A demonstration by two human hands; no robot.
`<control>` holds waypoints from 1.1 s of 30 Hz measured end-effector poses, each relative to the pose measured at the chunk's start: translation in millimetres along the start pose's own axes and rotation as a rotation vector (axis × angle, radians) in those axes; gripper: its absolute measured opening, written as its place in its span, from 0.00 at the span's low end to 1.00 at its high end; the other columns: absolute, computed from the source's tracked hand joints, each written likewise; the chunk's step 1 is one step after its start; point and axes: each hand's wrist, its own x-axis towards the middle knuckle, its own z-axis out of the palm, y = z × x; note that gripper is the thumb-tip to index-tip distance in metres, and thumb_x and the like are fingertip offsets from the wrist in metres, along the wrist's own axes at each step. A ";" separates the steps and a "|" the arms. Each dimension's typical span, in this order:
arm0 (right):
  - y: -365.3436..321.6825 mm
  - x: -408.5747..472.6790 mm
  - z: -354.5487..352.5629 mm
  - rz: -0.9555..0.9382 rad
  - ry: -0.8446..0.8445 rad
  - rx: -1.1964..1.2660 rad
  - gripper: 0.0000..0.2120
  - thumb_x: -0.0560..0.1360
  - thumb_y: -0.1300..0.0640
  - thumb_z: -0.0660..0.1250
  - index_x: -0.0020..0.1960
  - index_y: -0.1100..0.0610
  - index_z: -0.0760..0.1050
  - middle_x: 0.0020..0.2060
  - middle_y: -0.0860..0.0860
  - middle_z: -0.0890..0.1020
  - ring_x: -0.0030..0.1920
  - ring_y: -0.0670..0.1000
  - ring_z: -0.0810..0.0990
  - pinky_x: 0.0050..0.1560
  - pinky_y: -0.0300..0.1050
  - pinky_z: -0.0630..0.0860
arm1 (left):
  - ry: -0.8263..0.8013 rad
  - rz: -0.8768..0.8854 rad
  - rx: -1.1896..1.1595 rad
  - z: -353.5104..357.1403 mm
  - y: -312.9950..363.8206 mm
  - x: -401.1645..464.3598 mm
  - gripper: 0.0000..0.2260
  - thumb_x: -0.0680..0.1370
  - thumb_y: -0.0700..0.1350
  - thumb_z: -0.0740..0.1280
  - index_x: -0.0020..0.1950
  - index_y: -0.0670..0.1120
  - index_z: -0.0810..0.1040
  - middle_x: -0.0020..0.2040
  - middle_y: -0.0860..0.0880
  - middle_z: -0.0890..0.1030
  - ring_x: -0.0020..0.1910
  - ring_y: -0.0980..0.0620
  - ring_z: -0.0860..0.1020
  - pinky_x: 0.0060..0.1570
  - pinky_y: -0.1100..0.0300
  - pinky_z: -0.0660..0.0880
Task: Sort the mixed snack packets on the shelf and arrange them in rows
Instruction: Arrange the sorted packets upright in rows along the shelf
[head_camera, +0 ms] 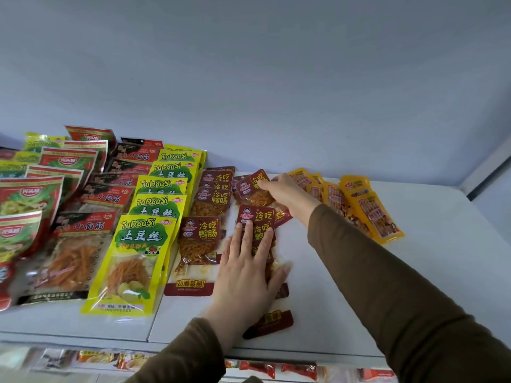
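Snack packets lie in rows on a white shelf (345, 286). My left hand (246, 275) rests flat, fingers spread, on a stack of dark red packets (257, 217) near the shelf's middle. My right hand (284, 193) reaches to the back and pinches the corner of a tilted dark red packet (253, 189). To the left a finished row of the same dark red packets (204, 230) runs front to back. Further left are rows of yellow-green packets (143, 233), black-and-red packets (83, 230) and red-green packets (22, 205).
Orange-yellow packets (370, 211) lie loosely at the back right, just beyond my right forearm. A grey back wall (276, 92) closes the shelf. Below the front edge, a lower shelf holds more packets (265, 369). Bare shelf surface lies at the front right.
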 end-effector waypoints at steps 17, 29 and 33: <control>-2.2 15.2 2.1 -0.088 0.037 0.421 0.02 0.79 0.57 0.70 0.52 0.53 0.79 0.49 0.53 0.86 0.50 0.55 0.86 0.54 0.56 0.83 | -0.042 0.006 0.204 -6.4 2.5 27.8 0.36 0.79 0.73 0.36 0.84 0.57 0.42 0.84 0.44 0.44 0.83 0.42 0.39 0.79 0.44 0.33; 8.0 15.9 12.5 -0.113 0.005 0.588 0.23 0.78 0.68 0.67 0.69 0.53 0.68 0.55 0.53 0.81 0.53 0.51 0.83 0.41 0.46 0.84 | -0.089 -0.018 0.157 -19.6 -0.5 38.8 0.36 0.80 0.73 0.37 0.84 0.57 0.40 0.85 0.44 0.42 0.83 0.43 0.39 0.80 0.45 0.35; 12.5 18.1 6.9 -0.229 0.188 0.319 0.10 0.81 0.62 0.66 0.62 0.60 0.73 0.55 0.53 0.82 0.52 0.48 0.81 0.47 0.40 0.77 | 0.027 0.024 0.041 -55.4 -5.6 58.2 0.27 0.84 0.63 0.49 0.82 0.54 0.58 0.82 0.44 0.60 0.81 0.40 0.58 0.79 0.47 0.55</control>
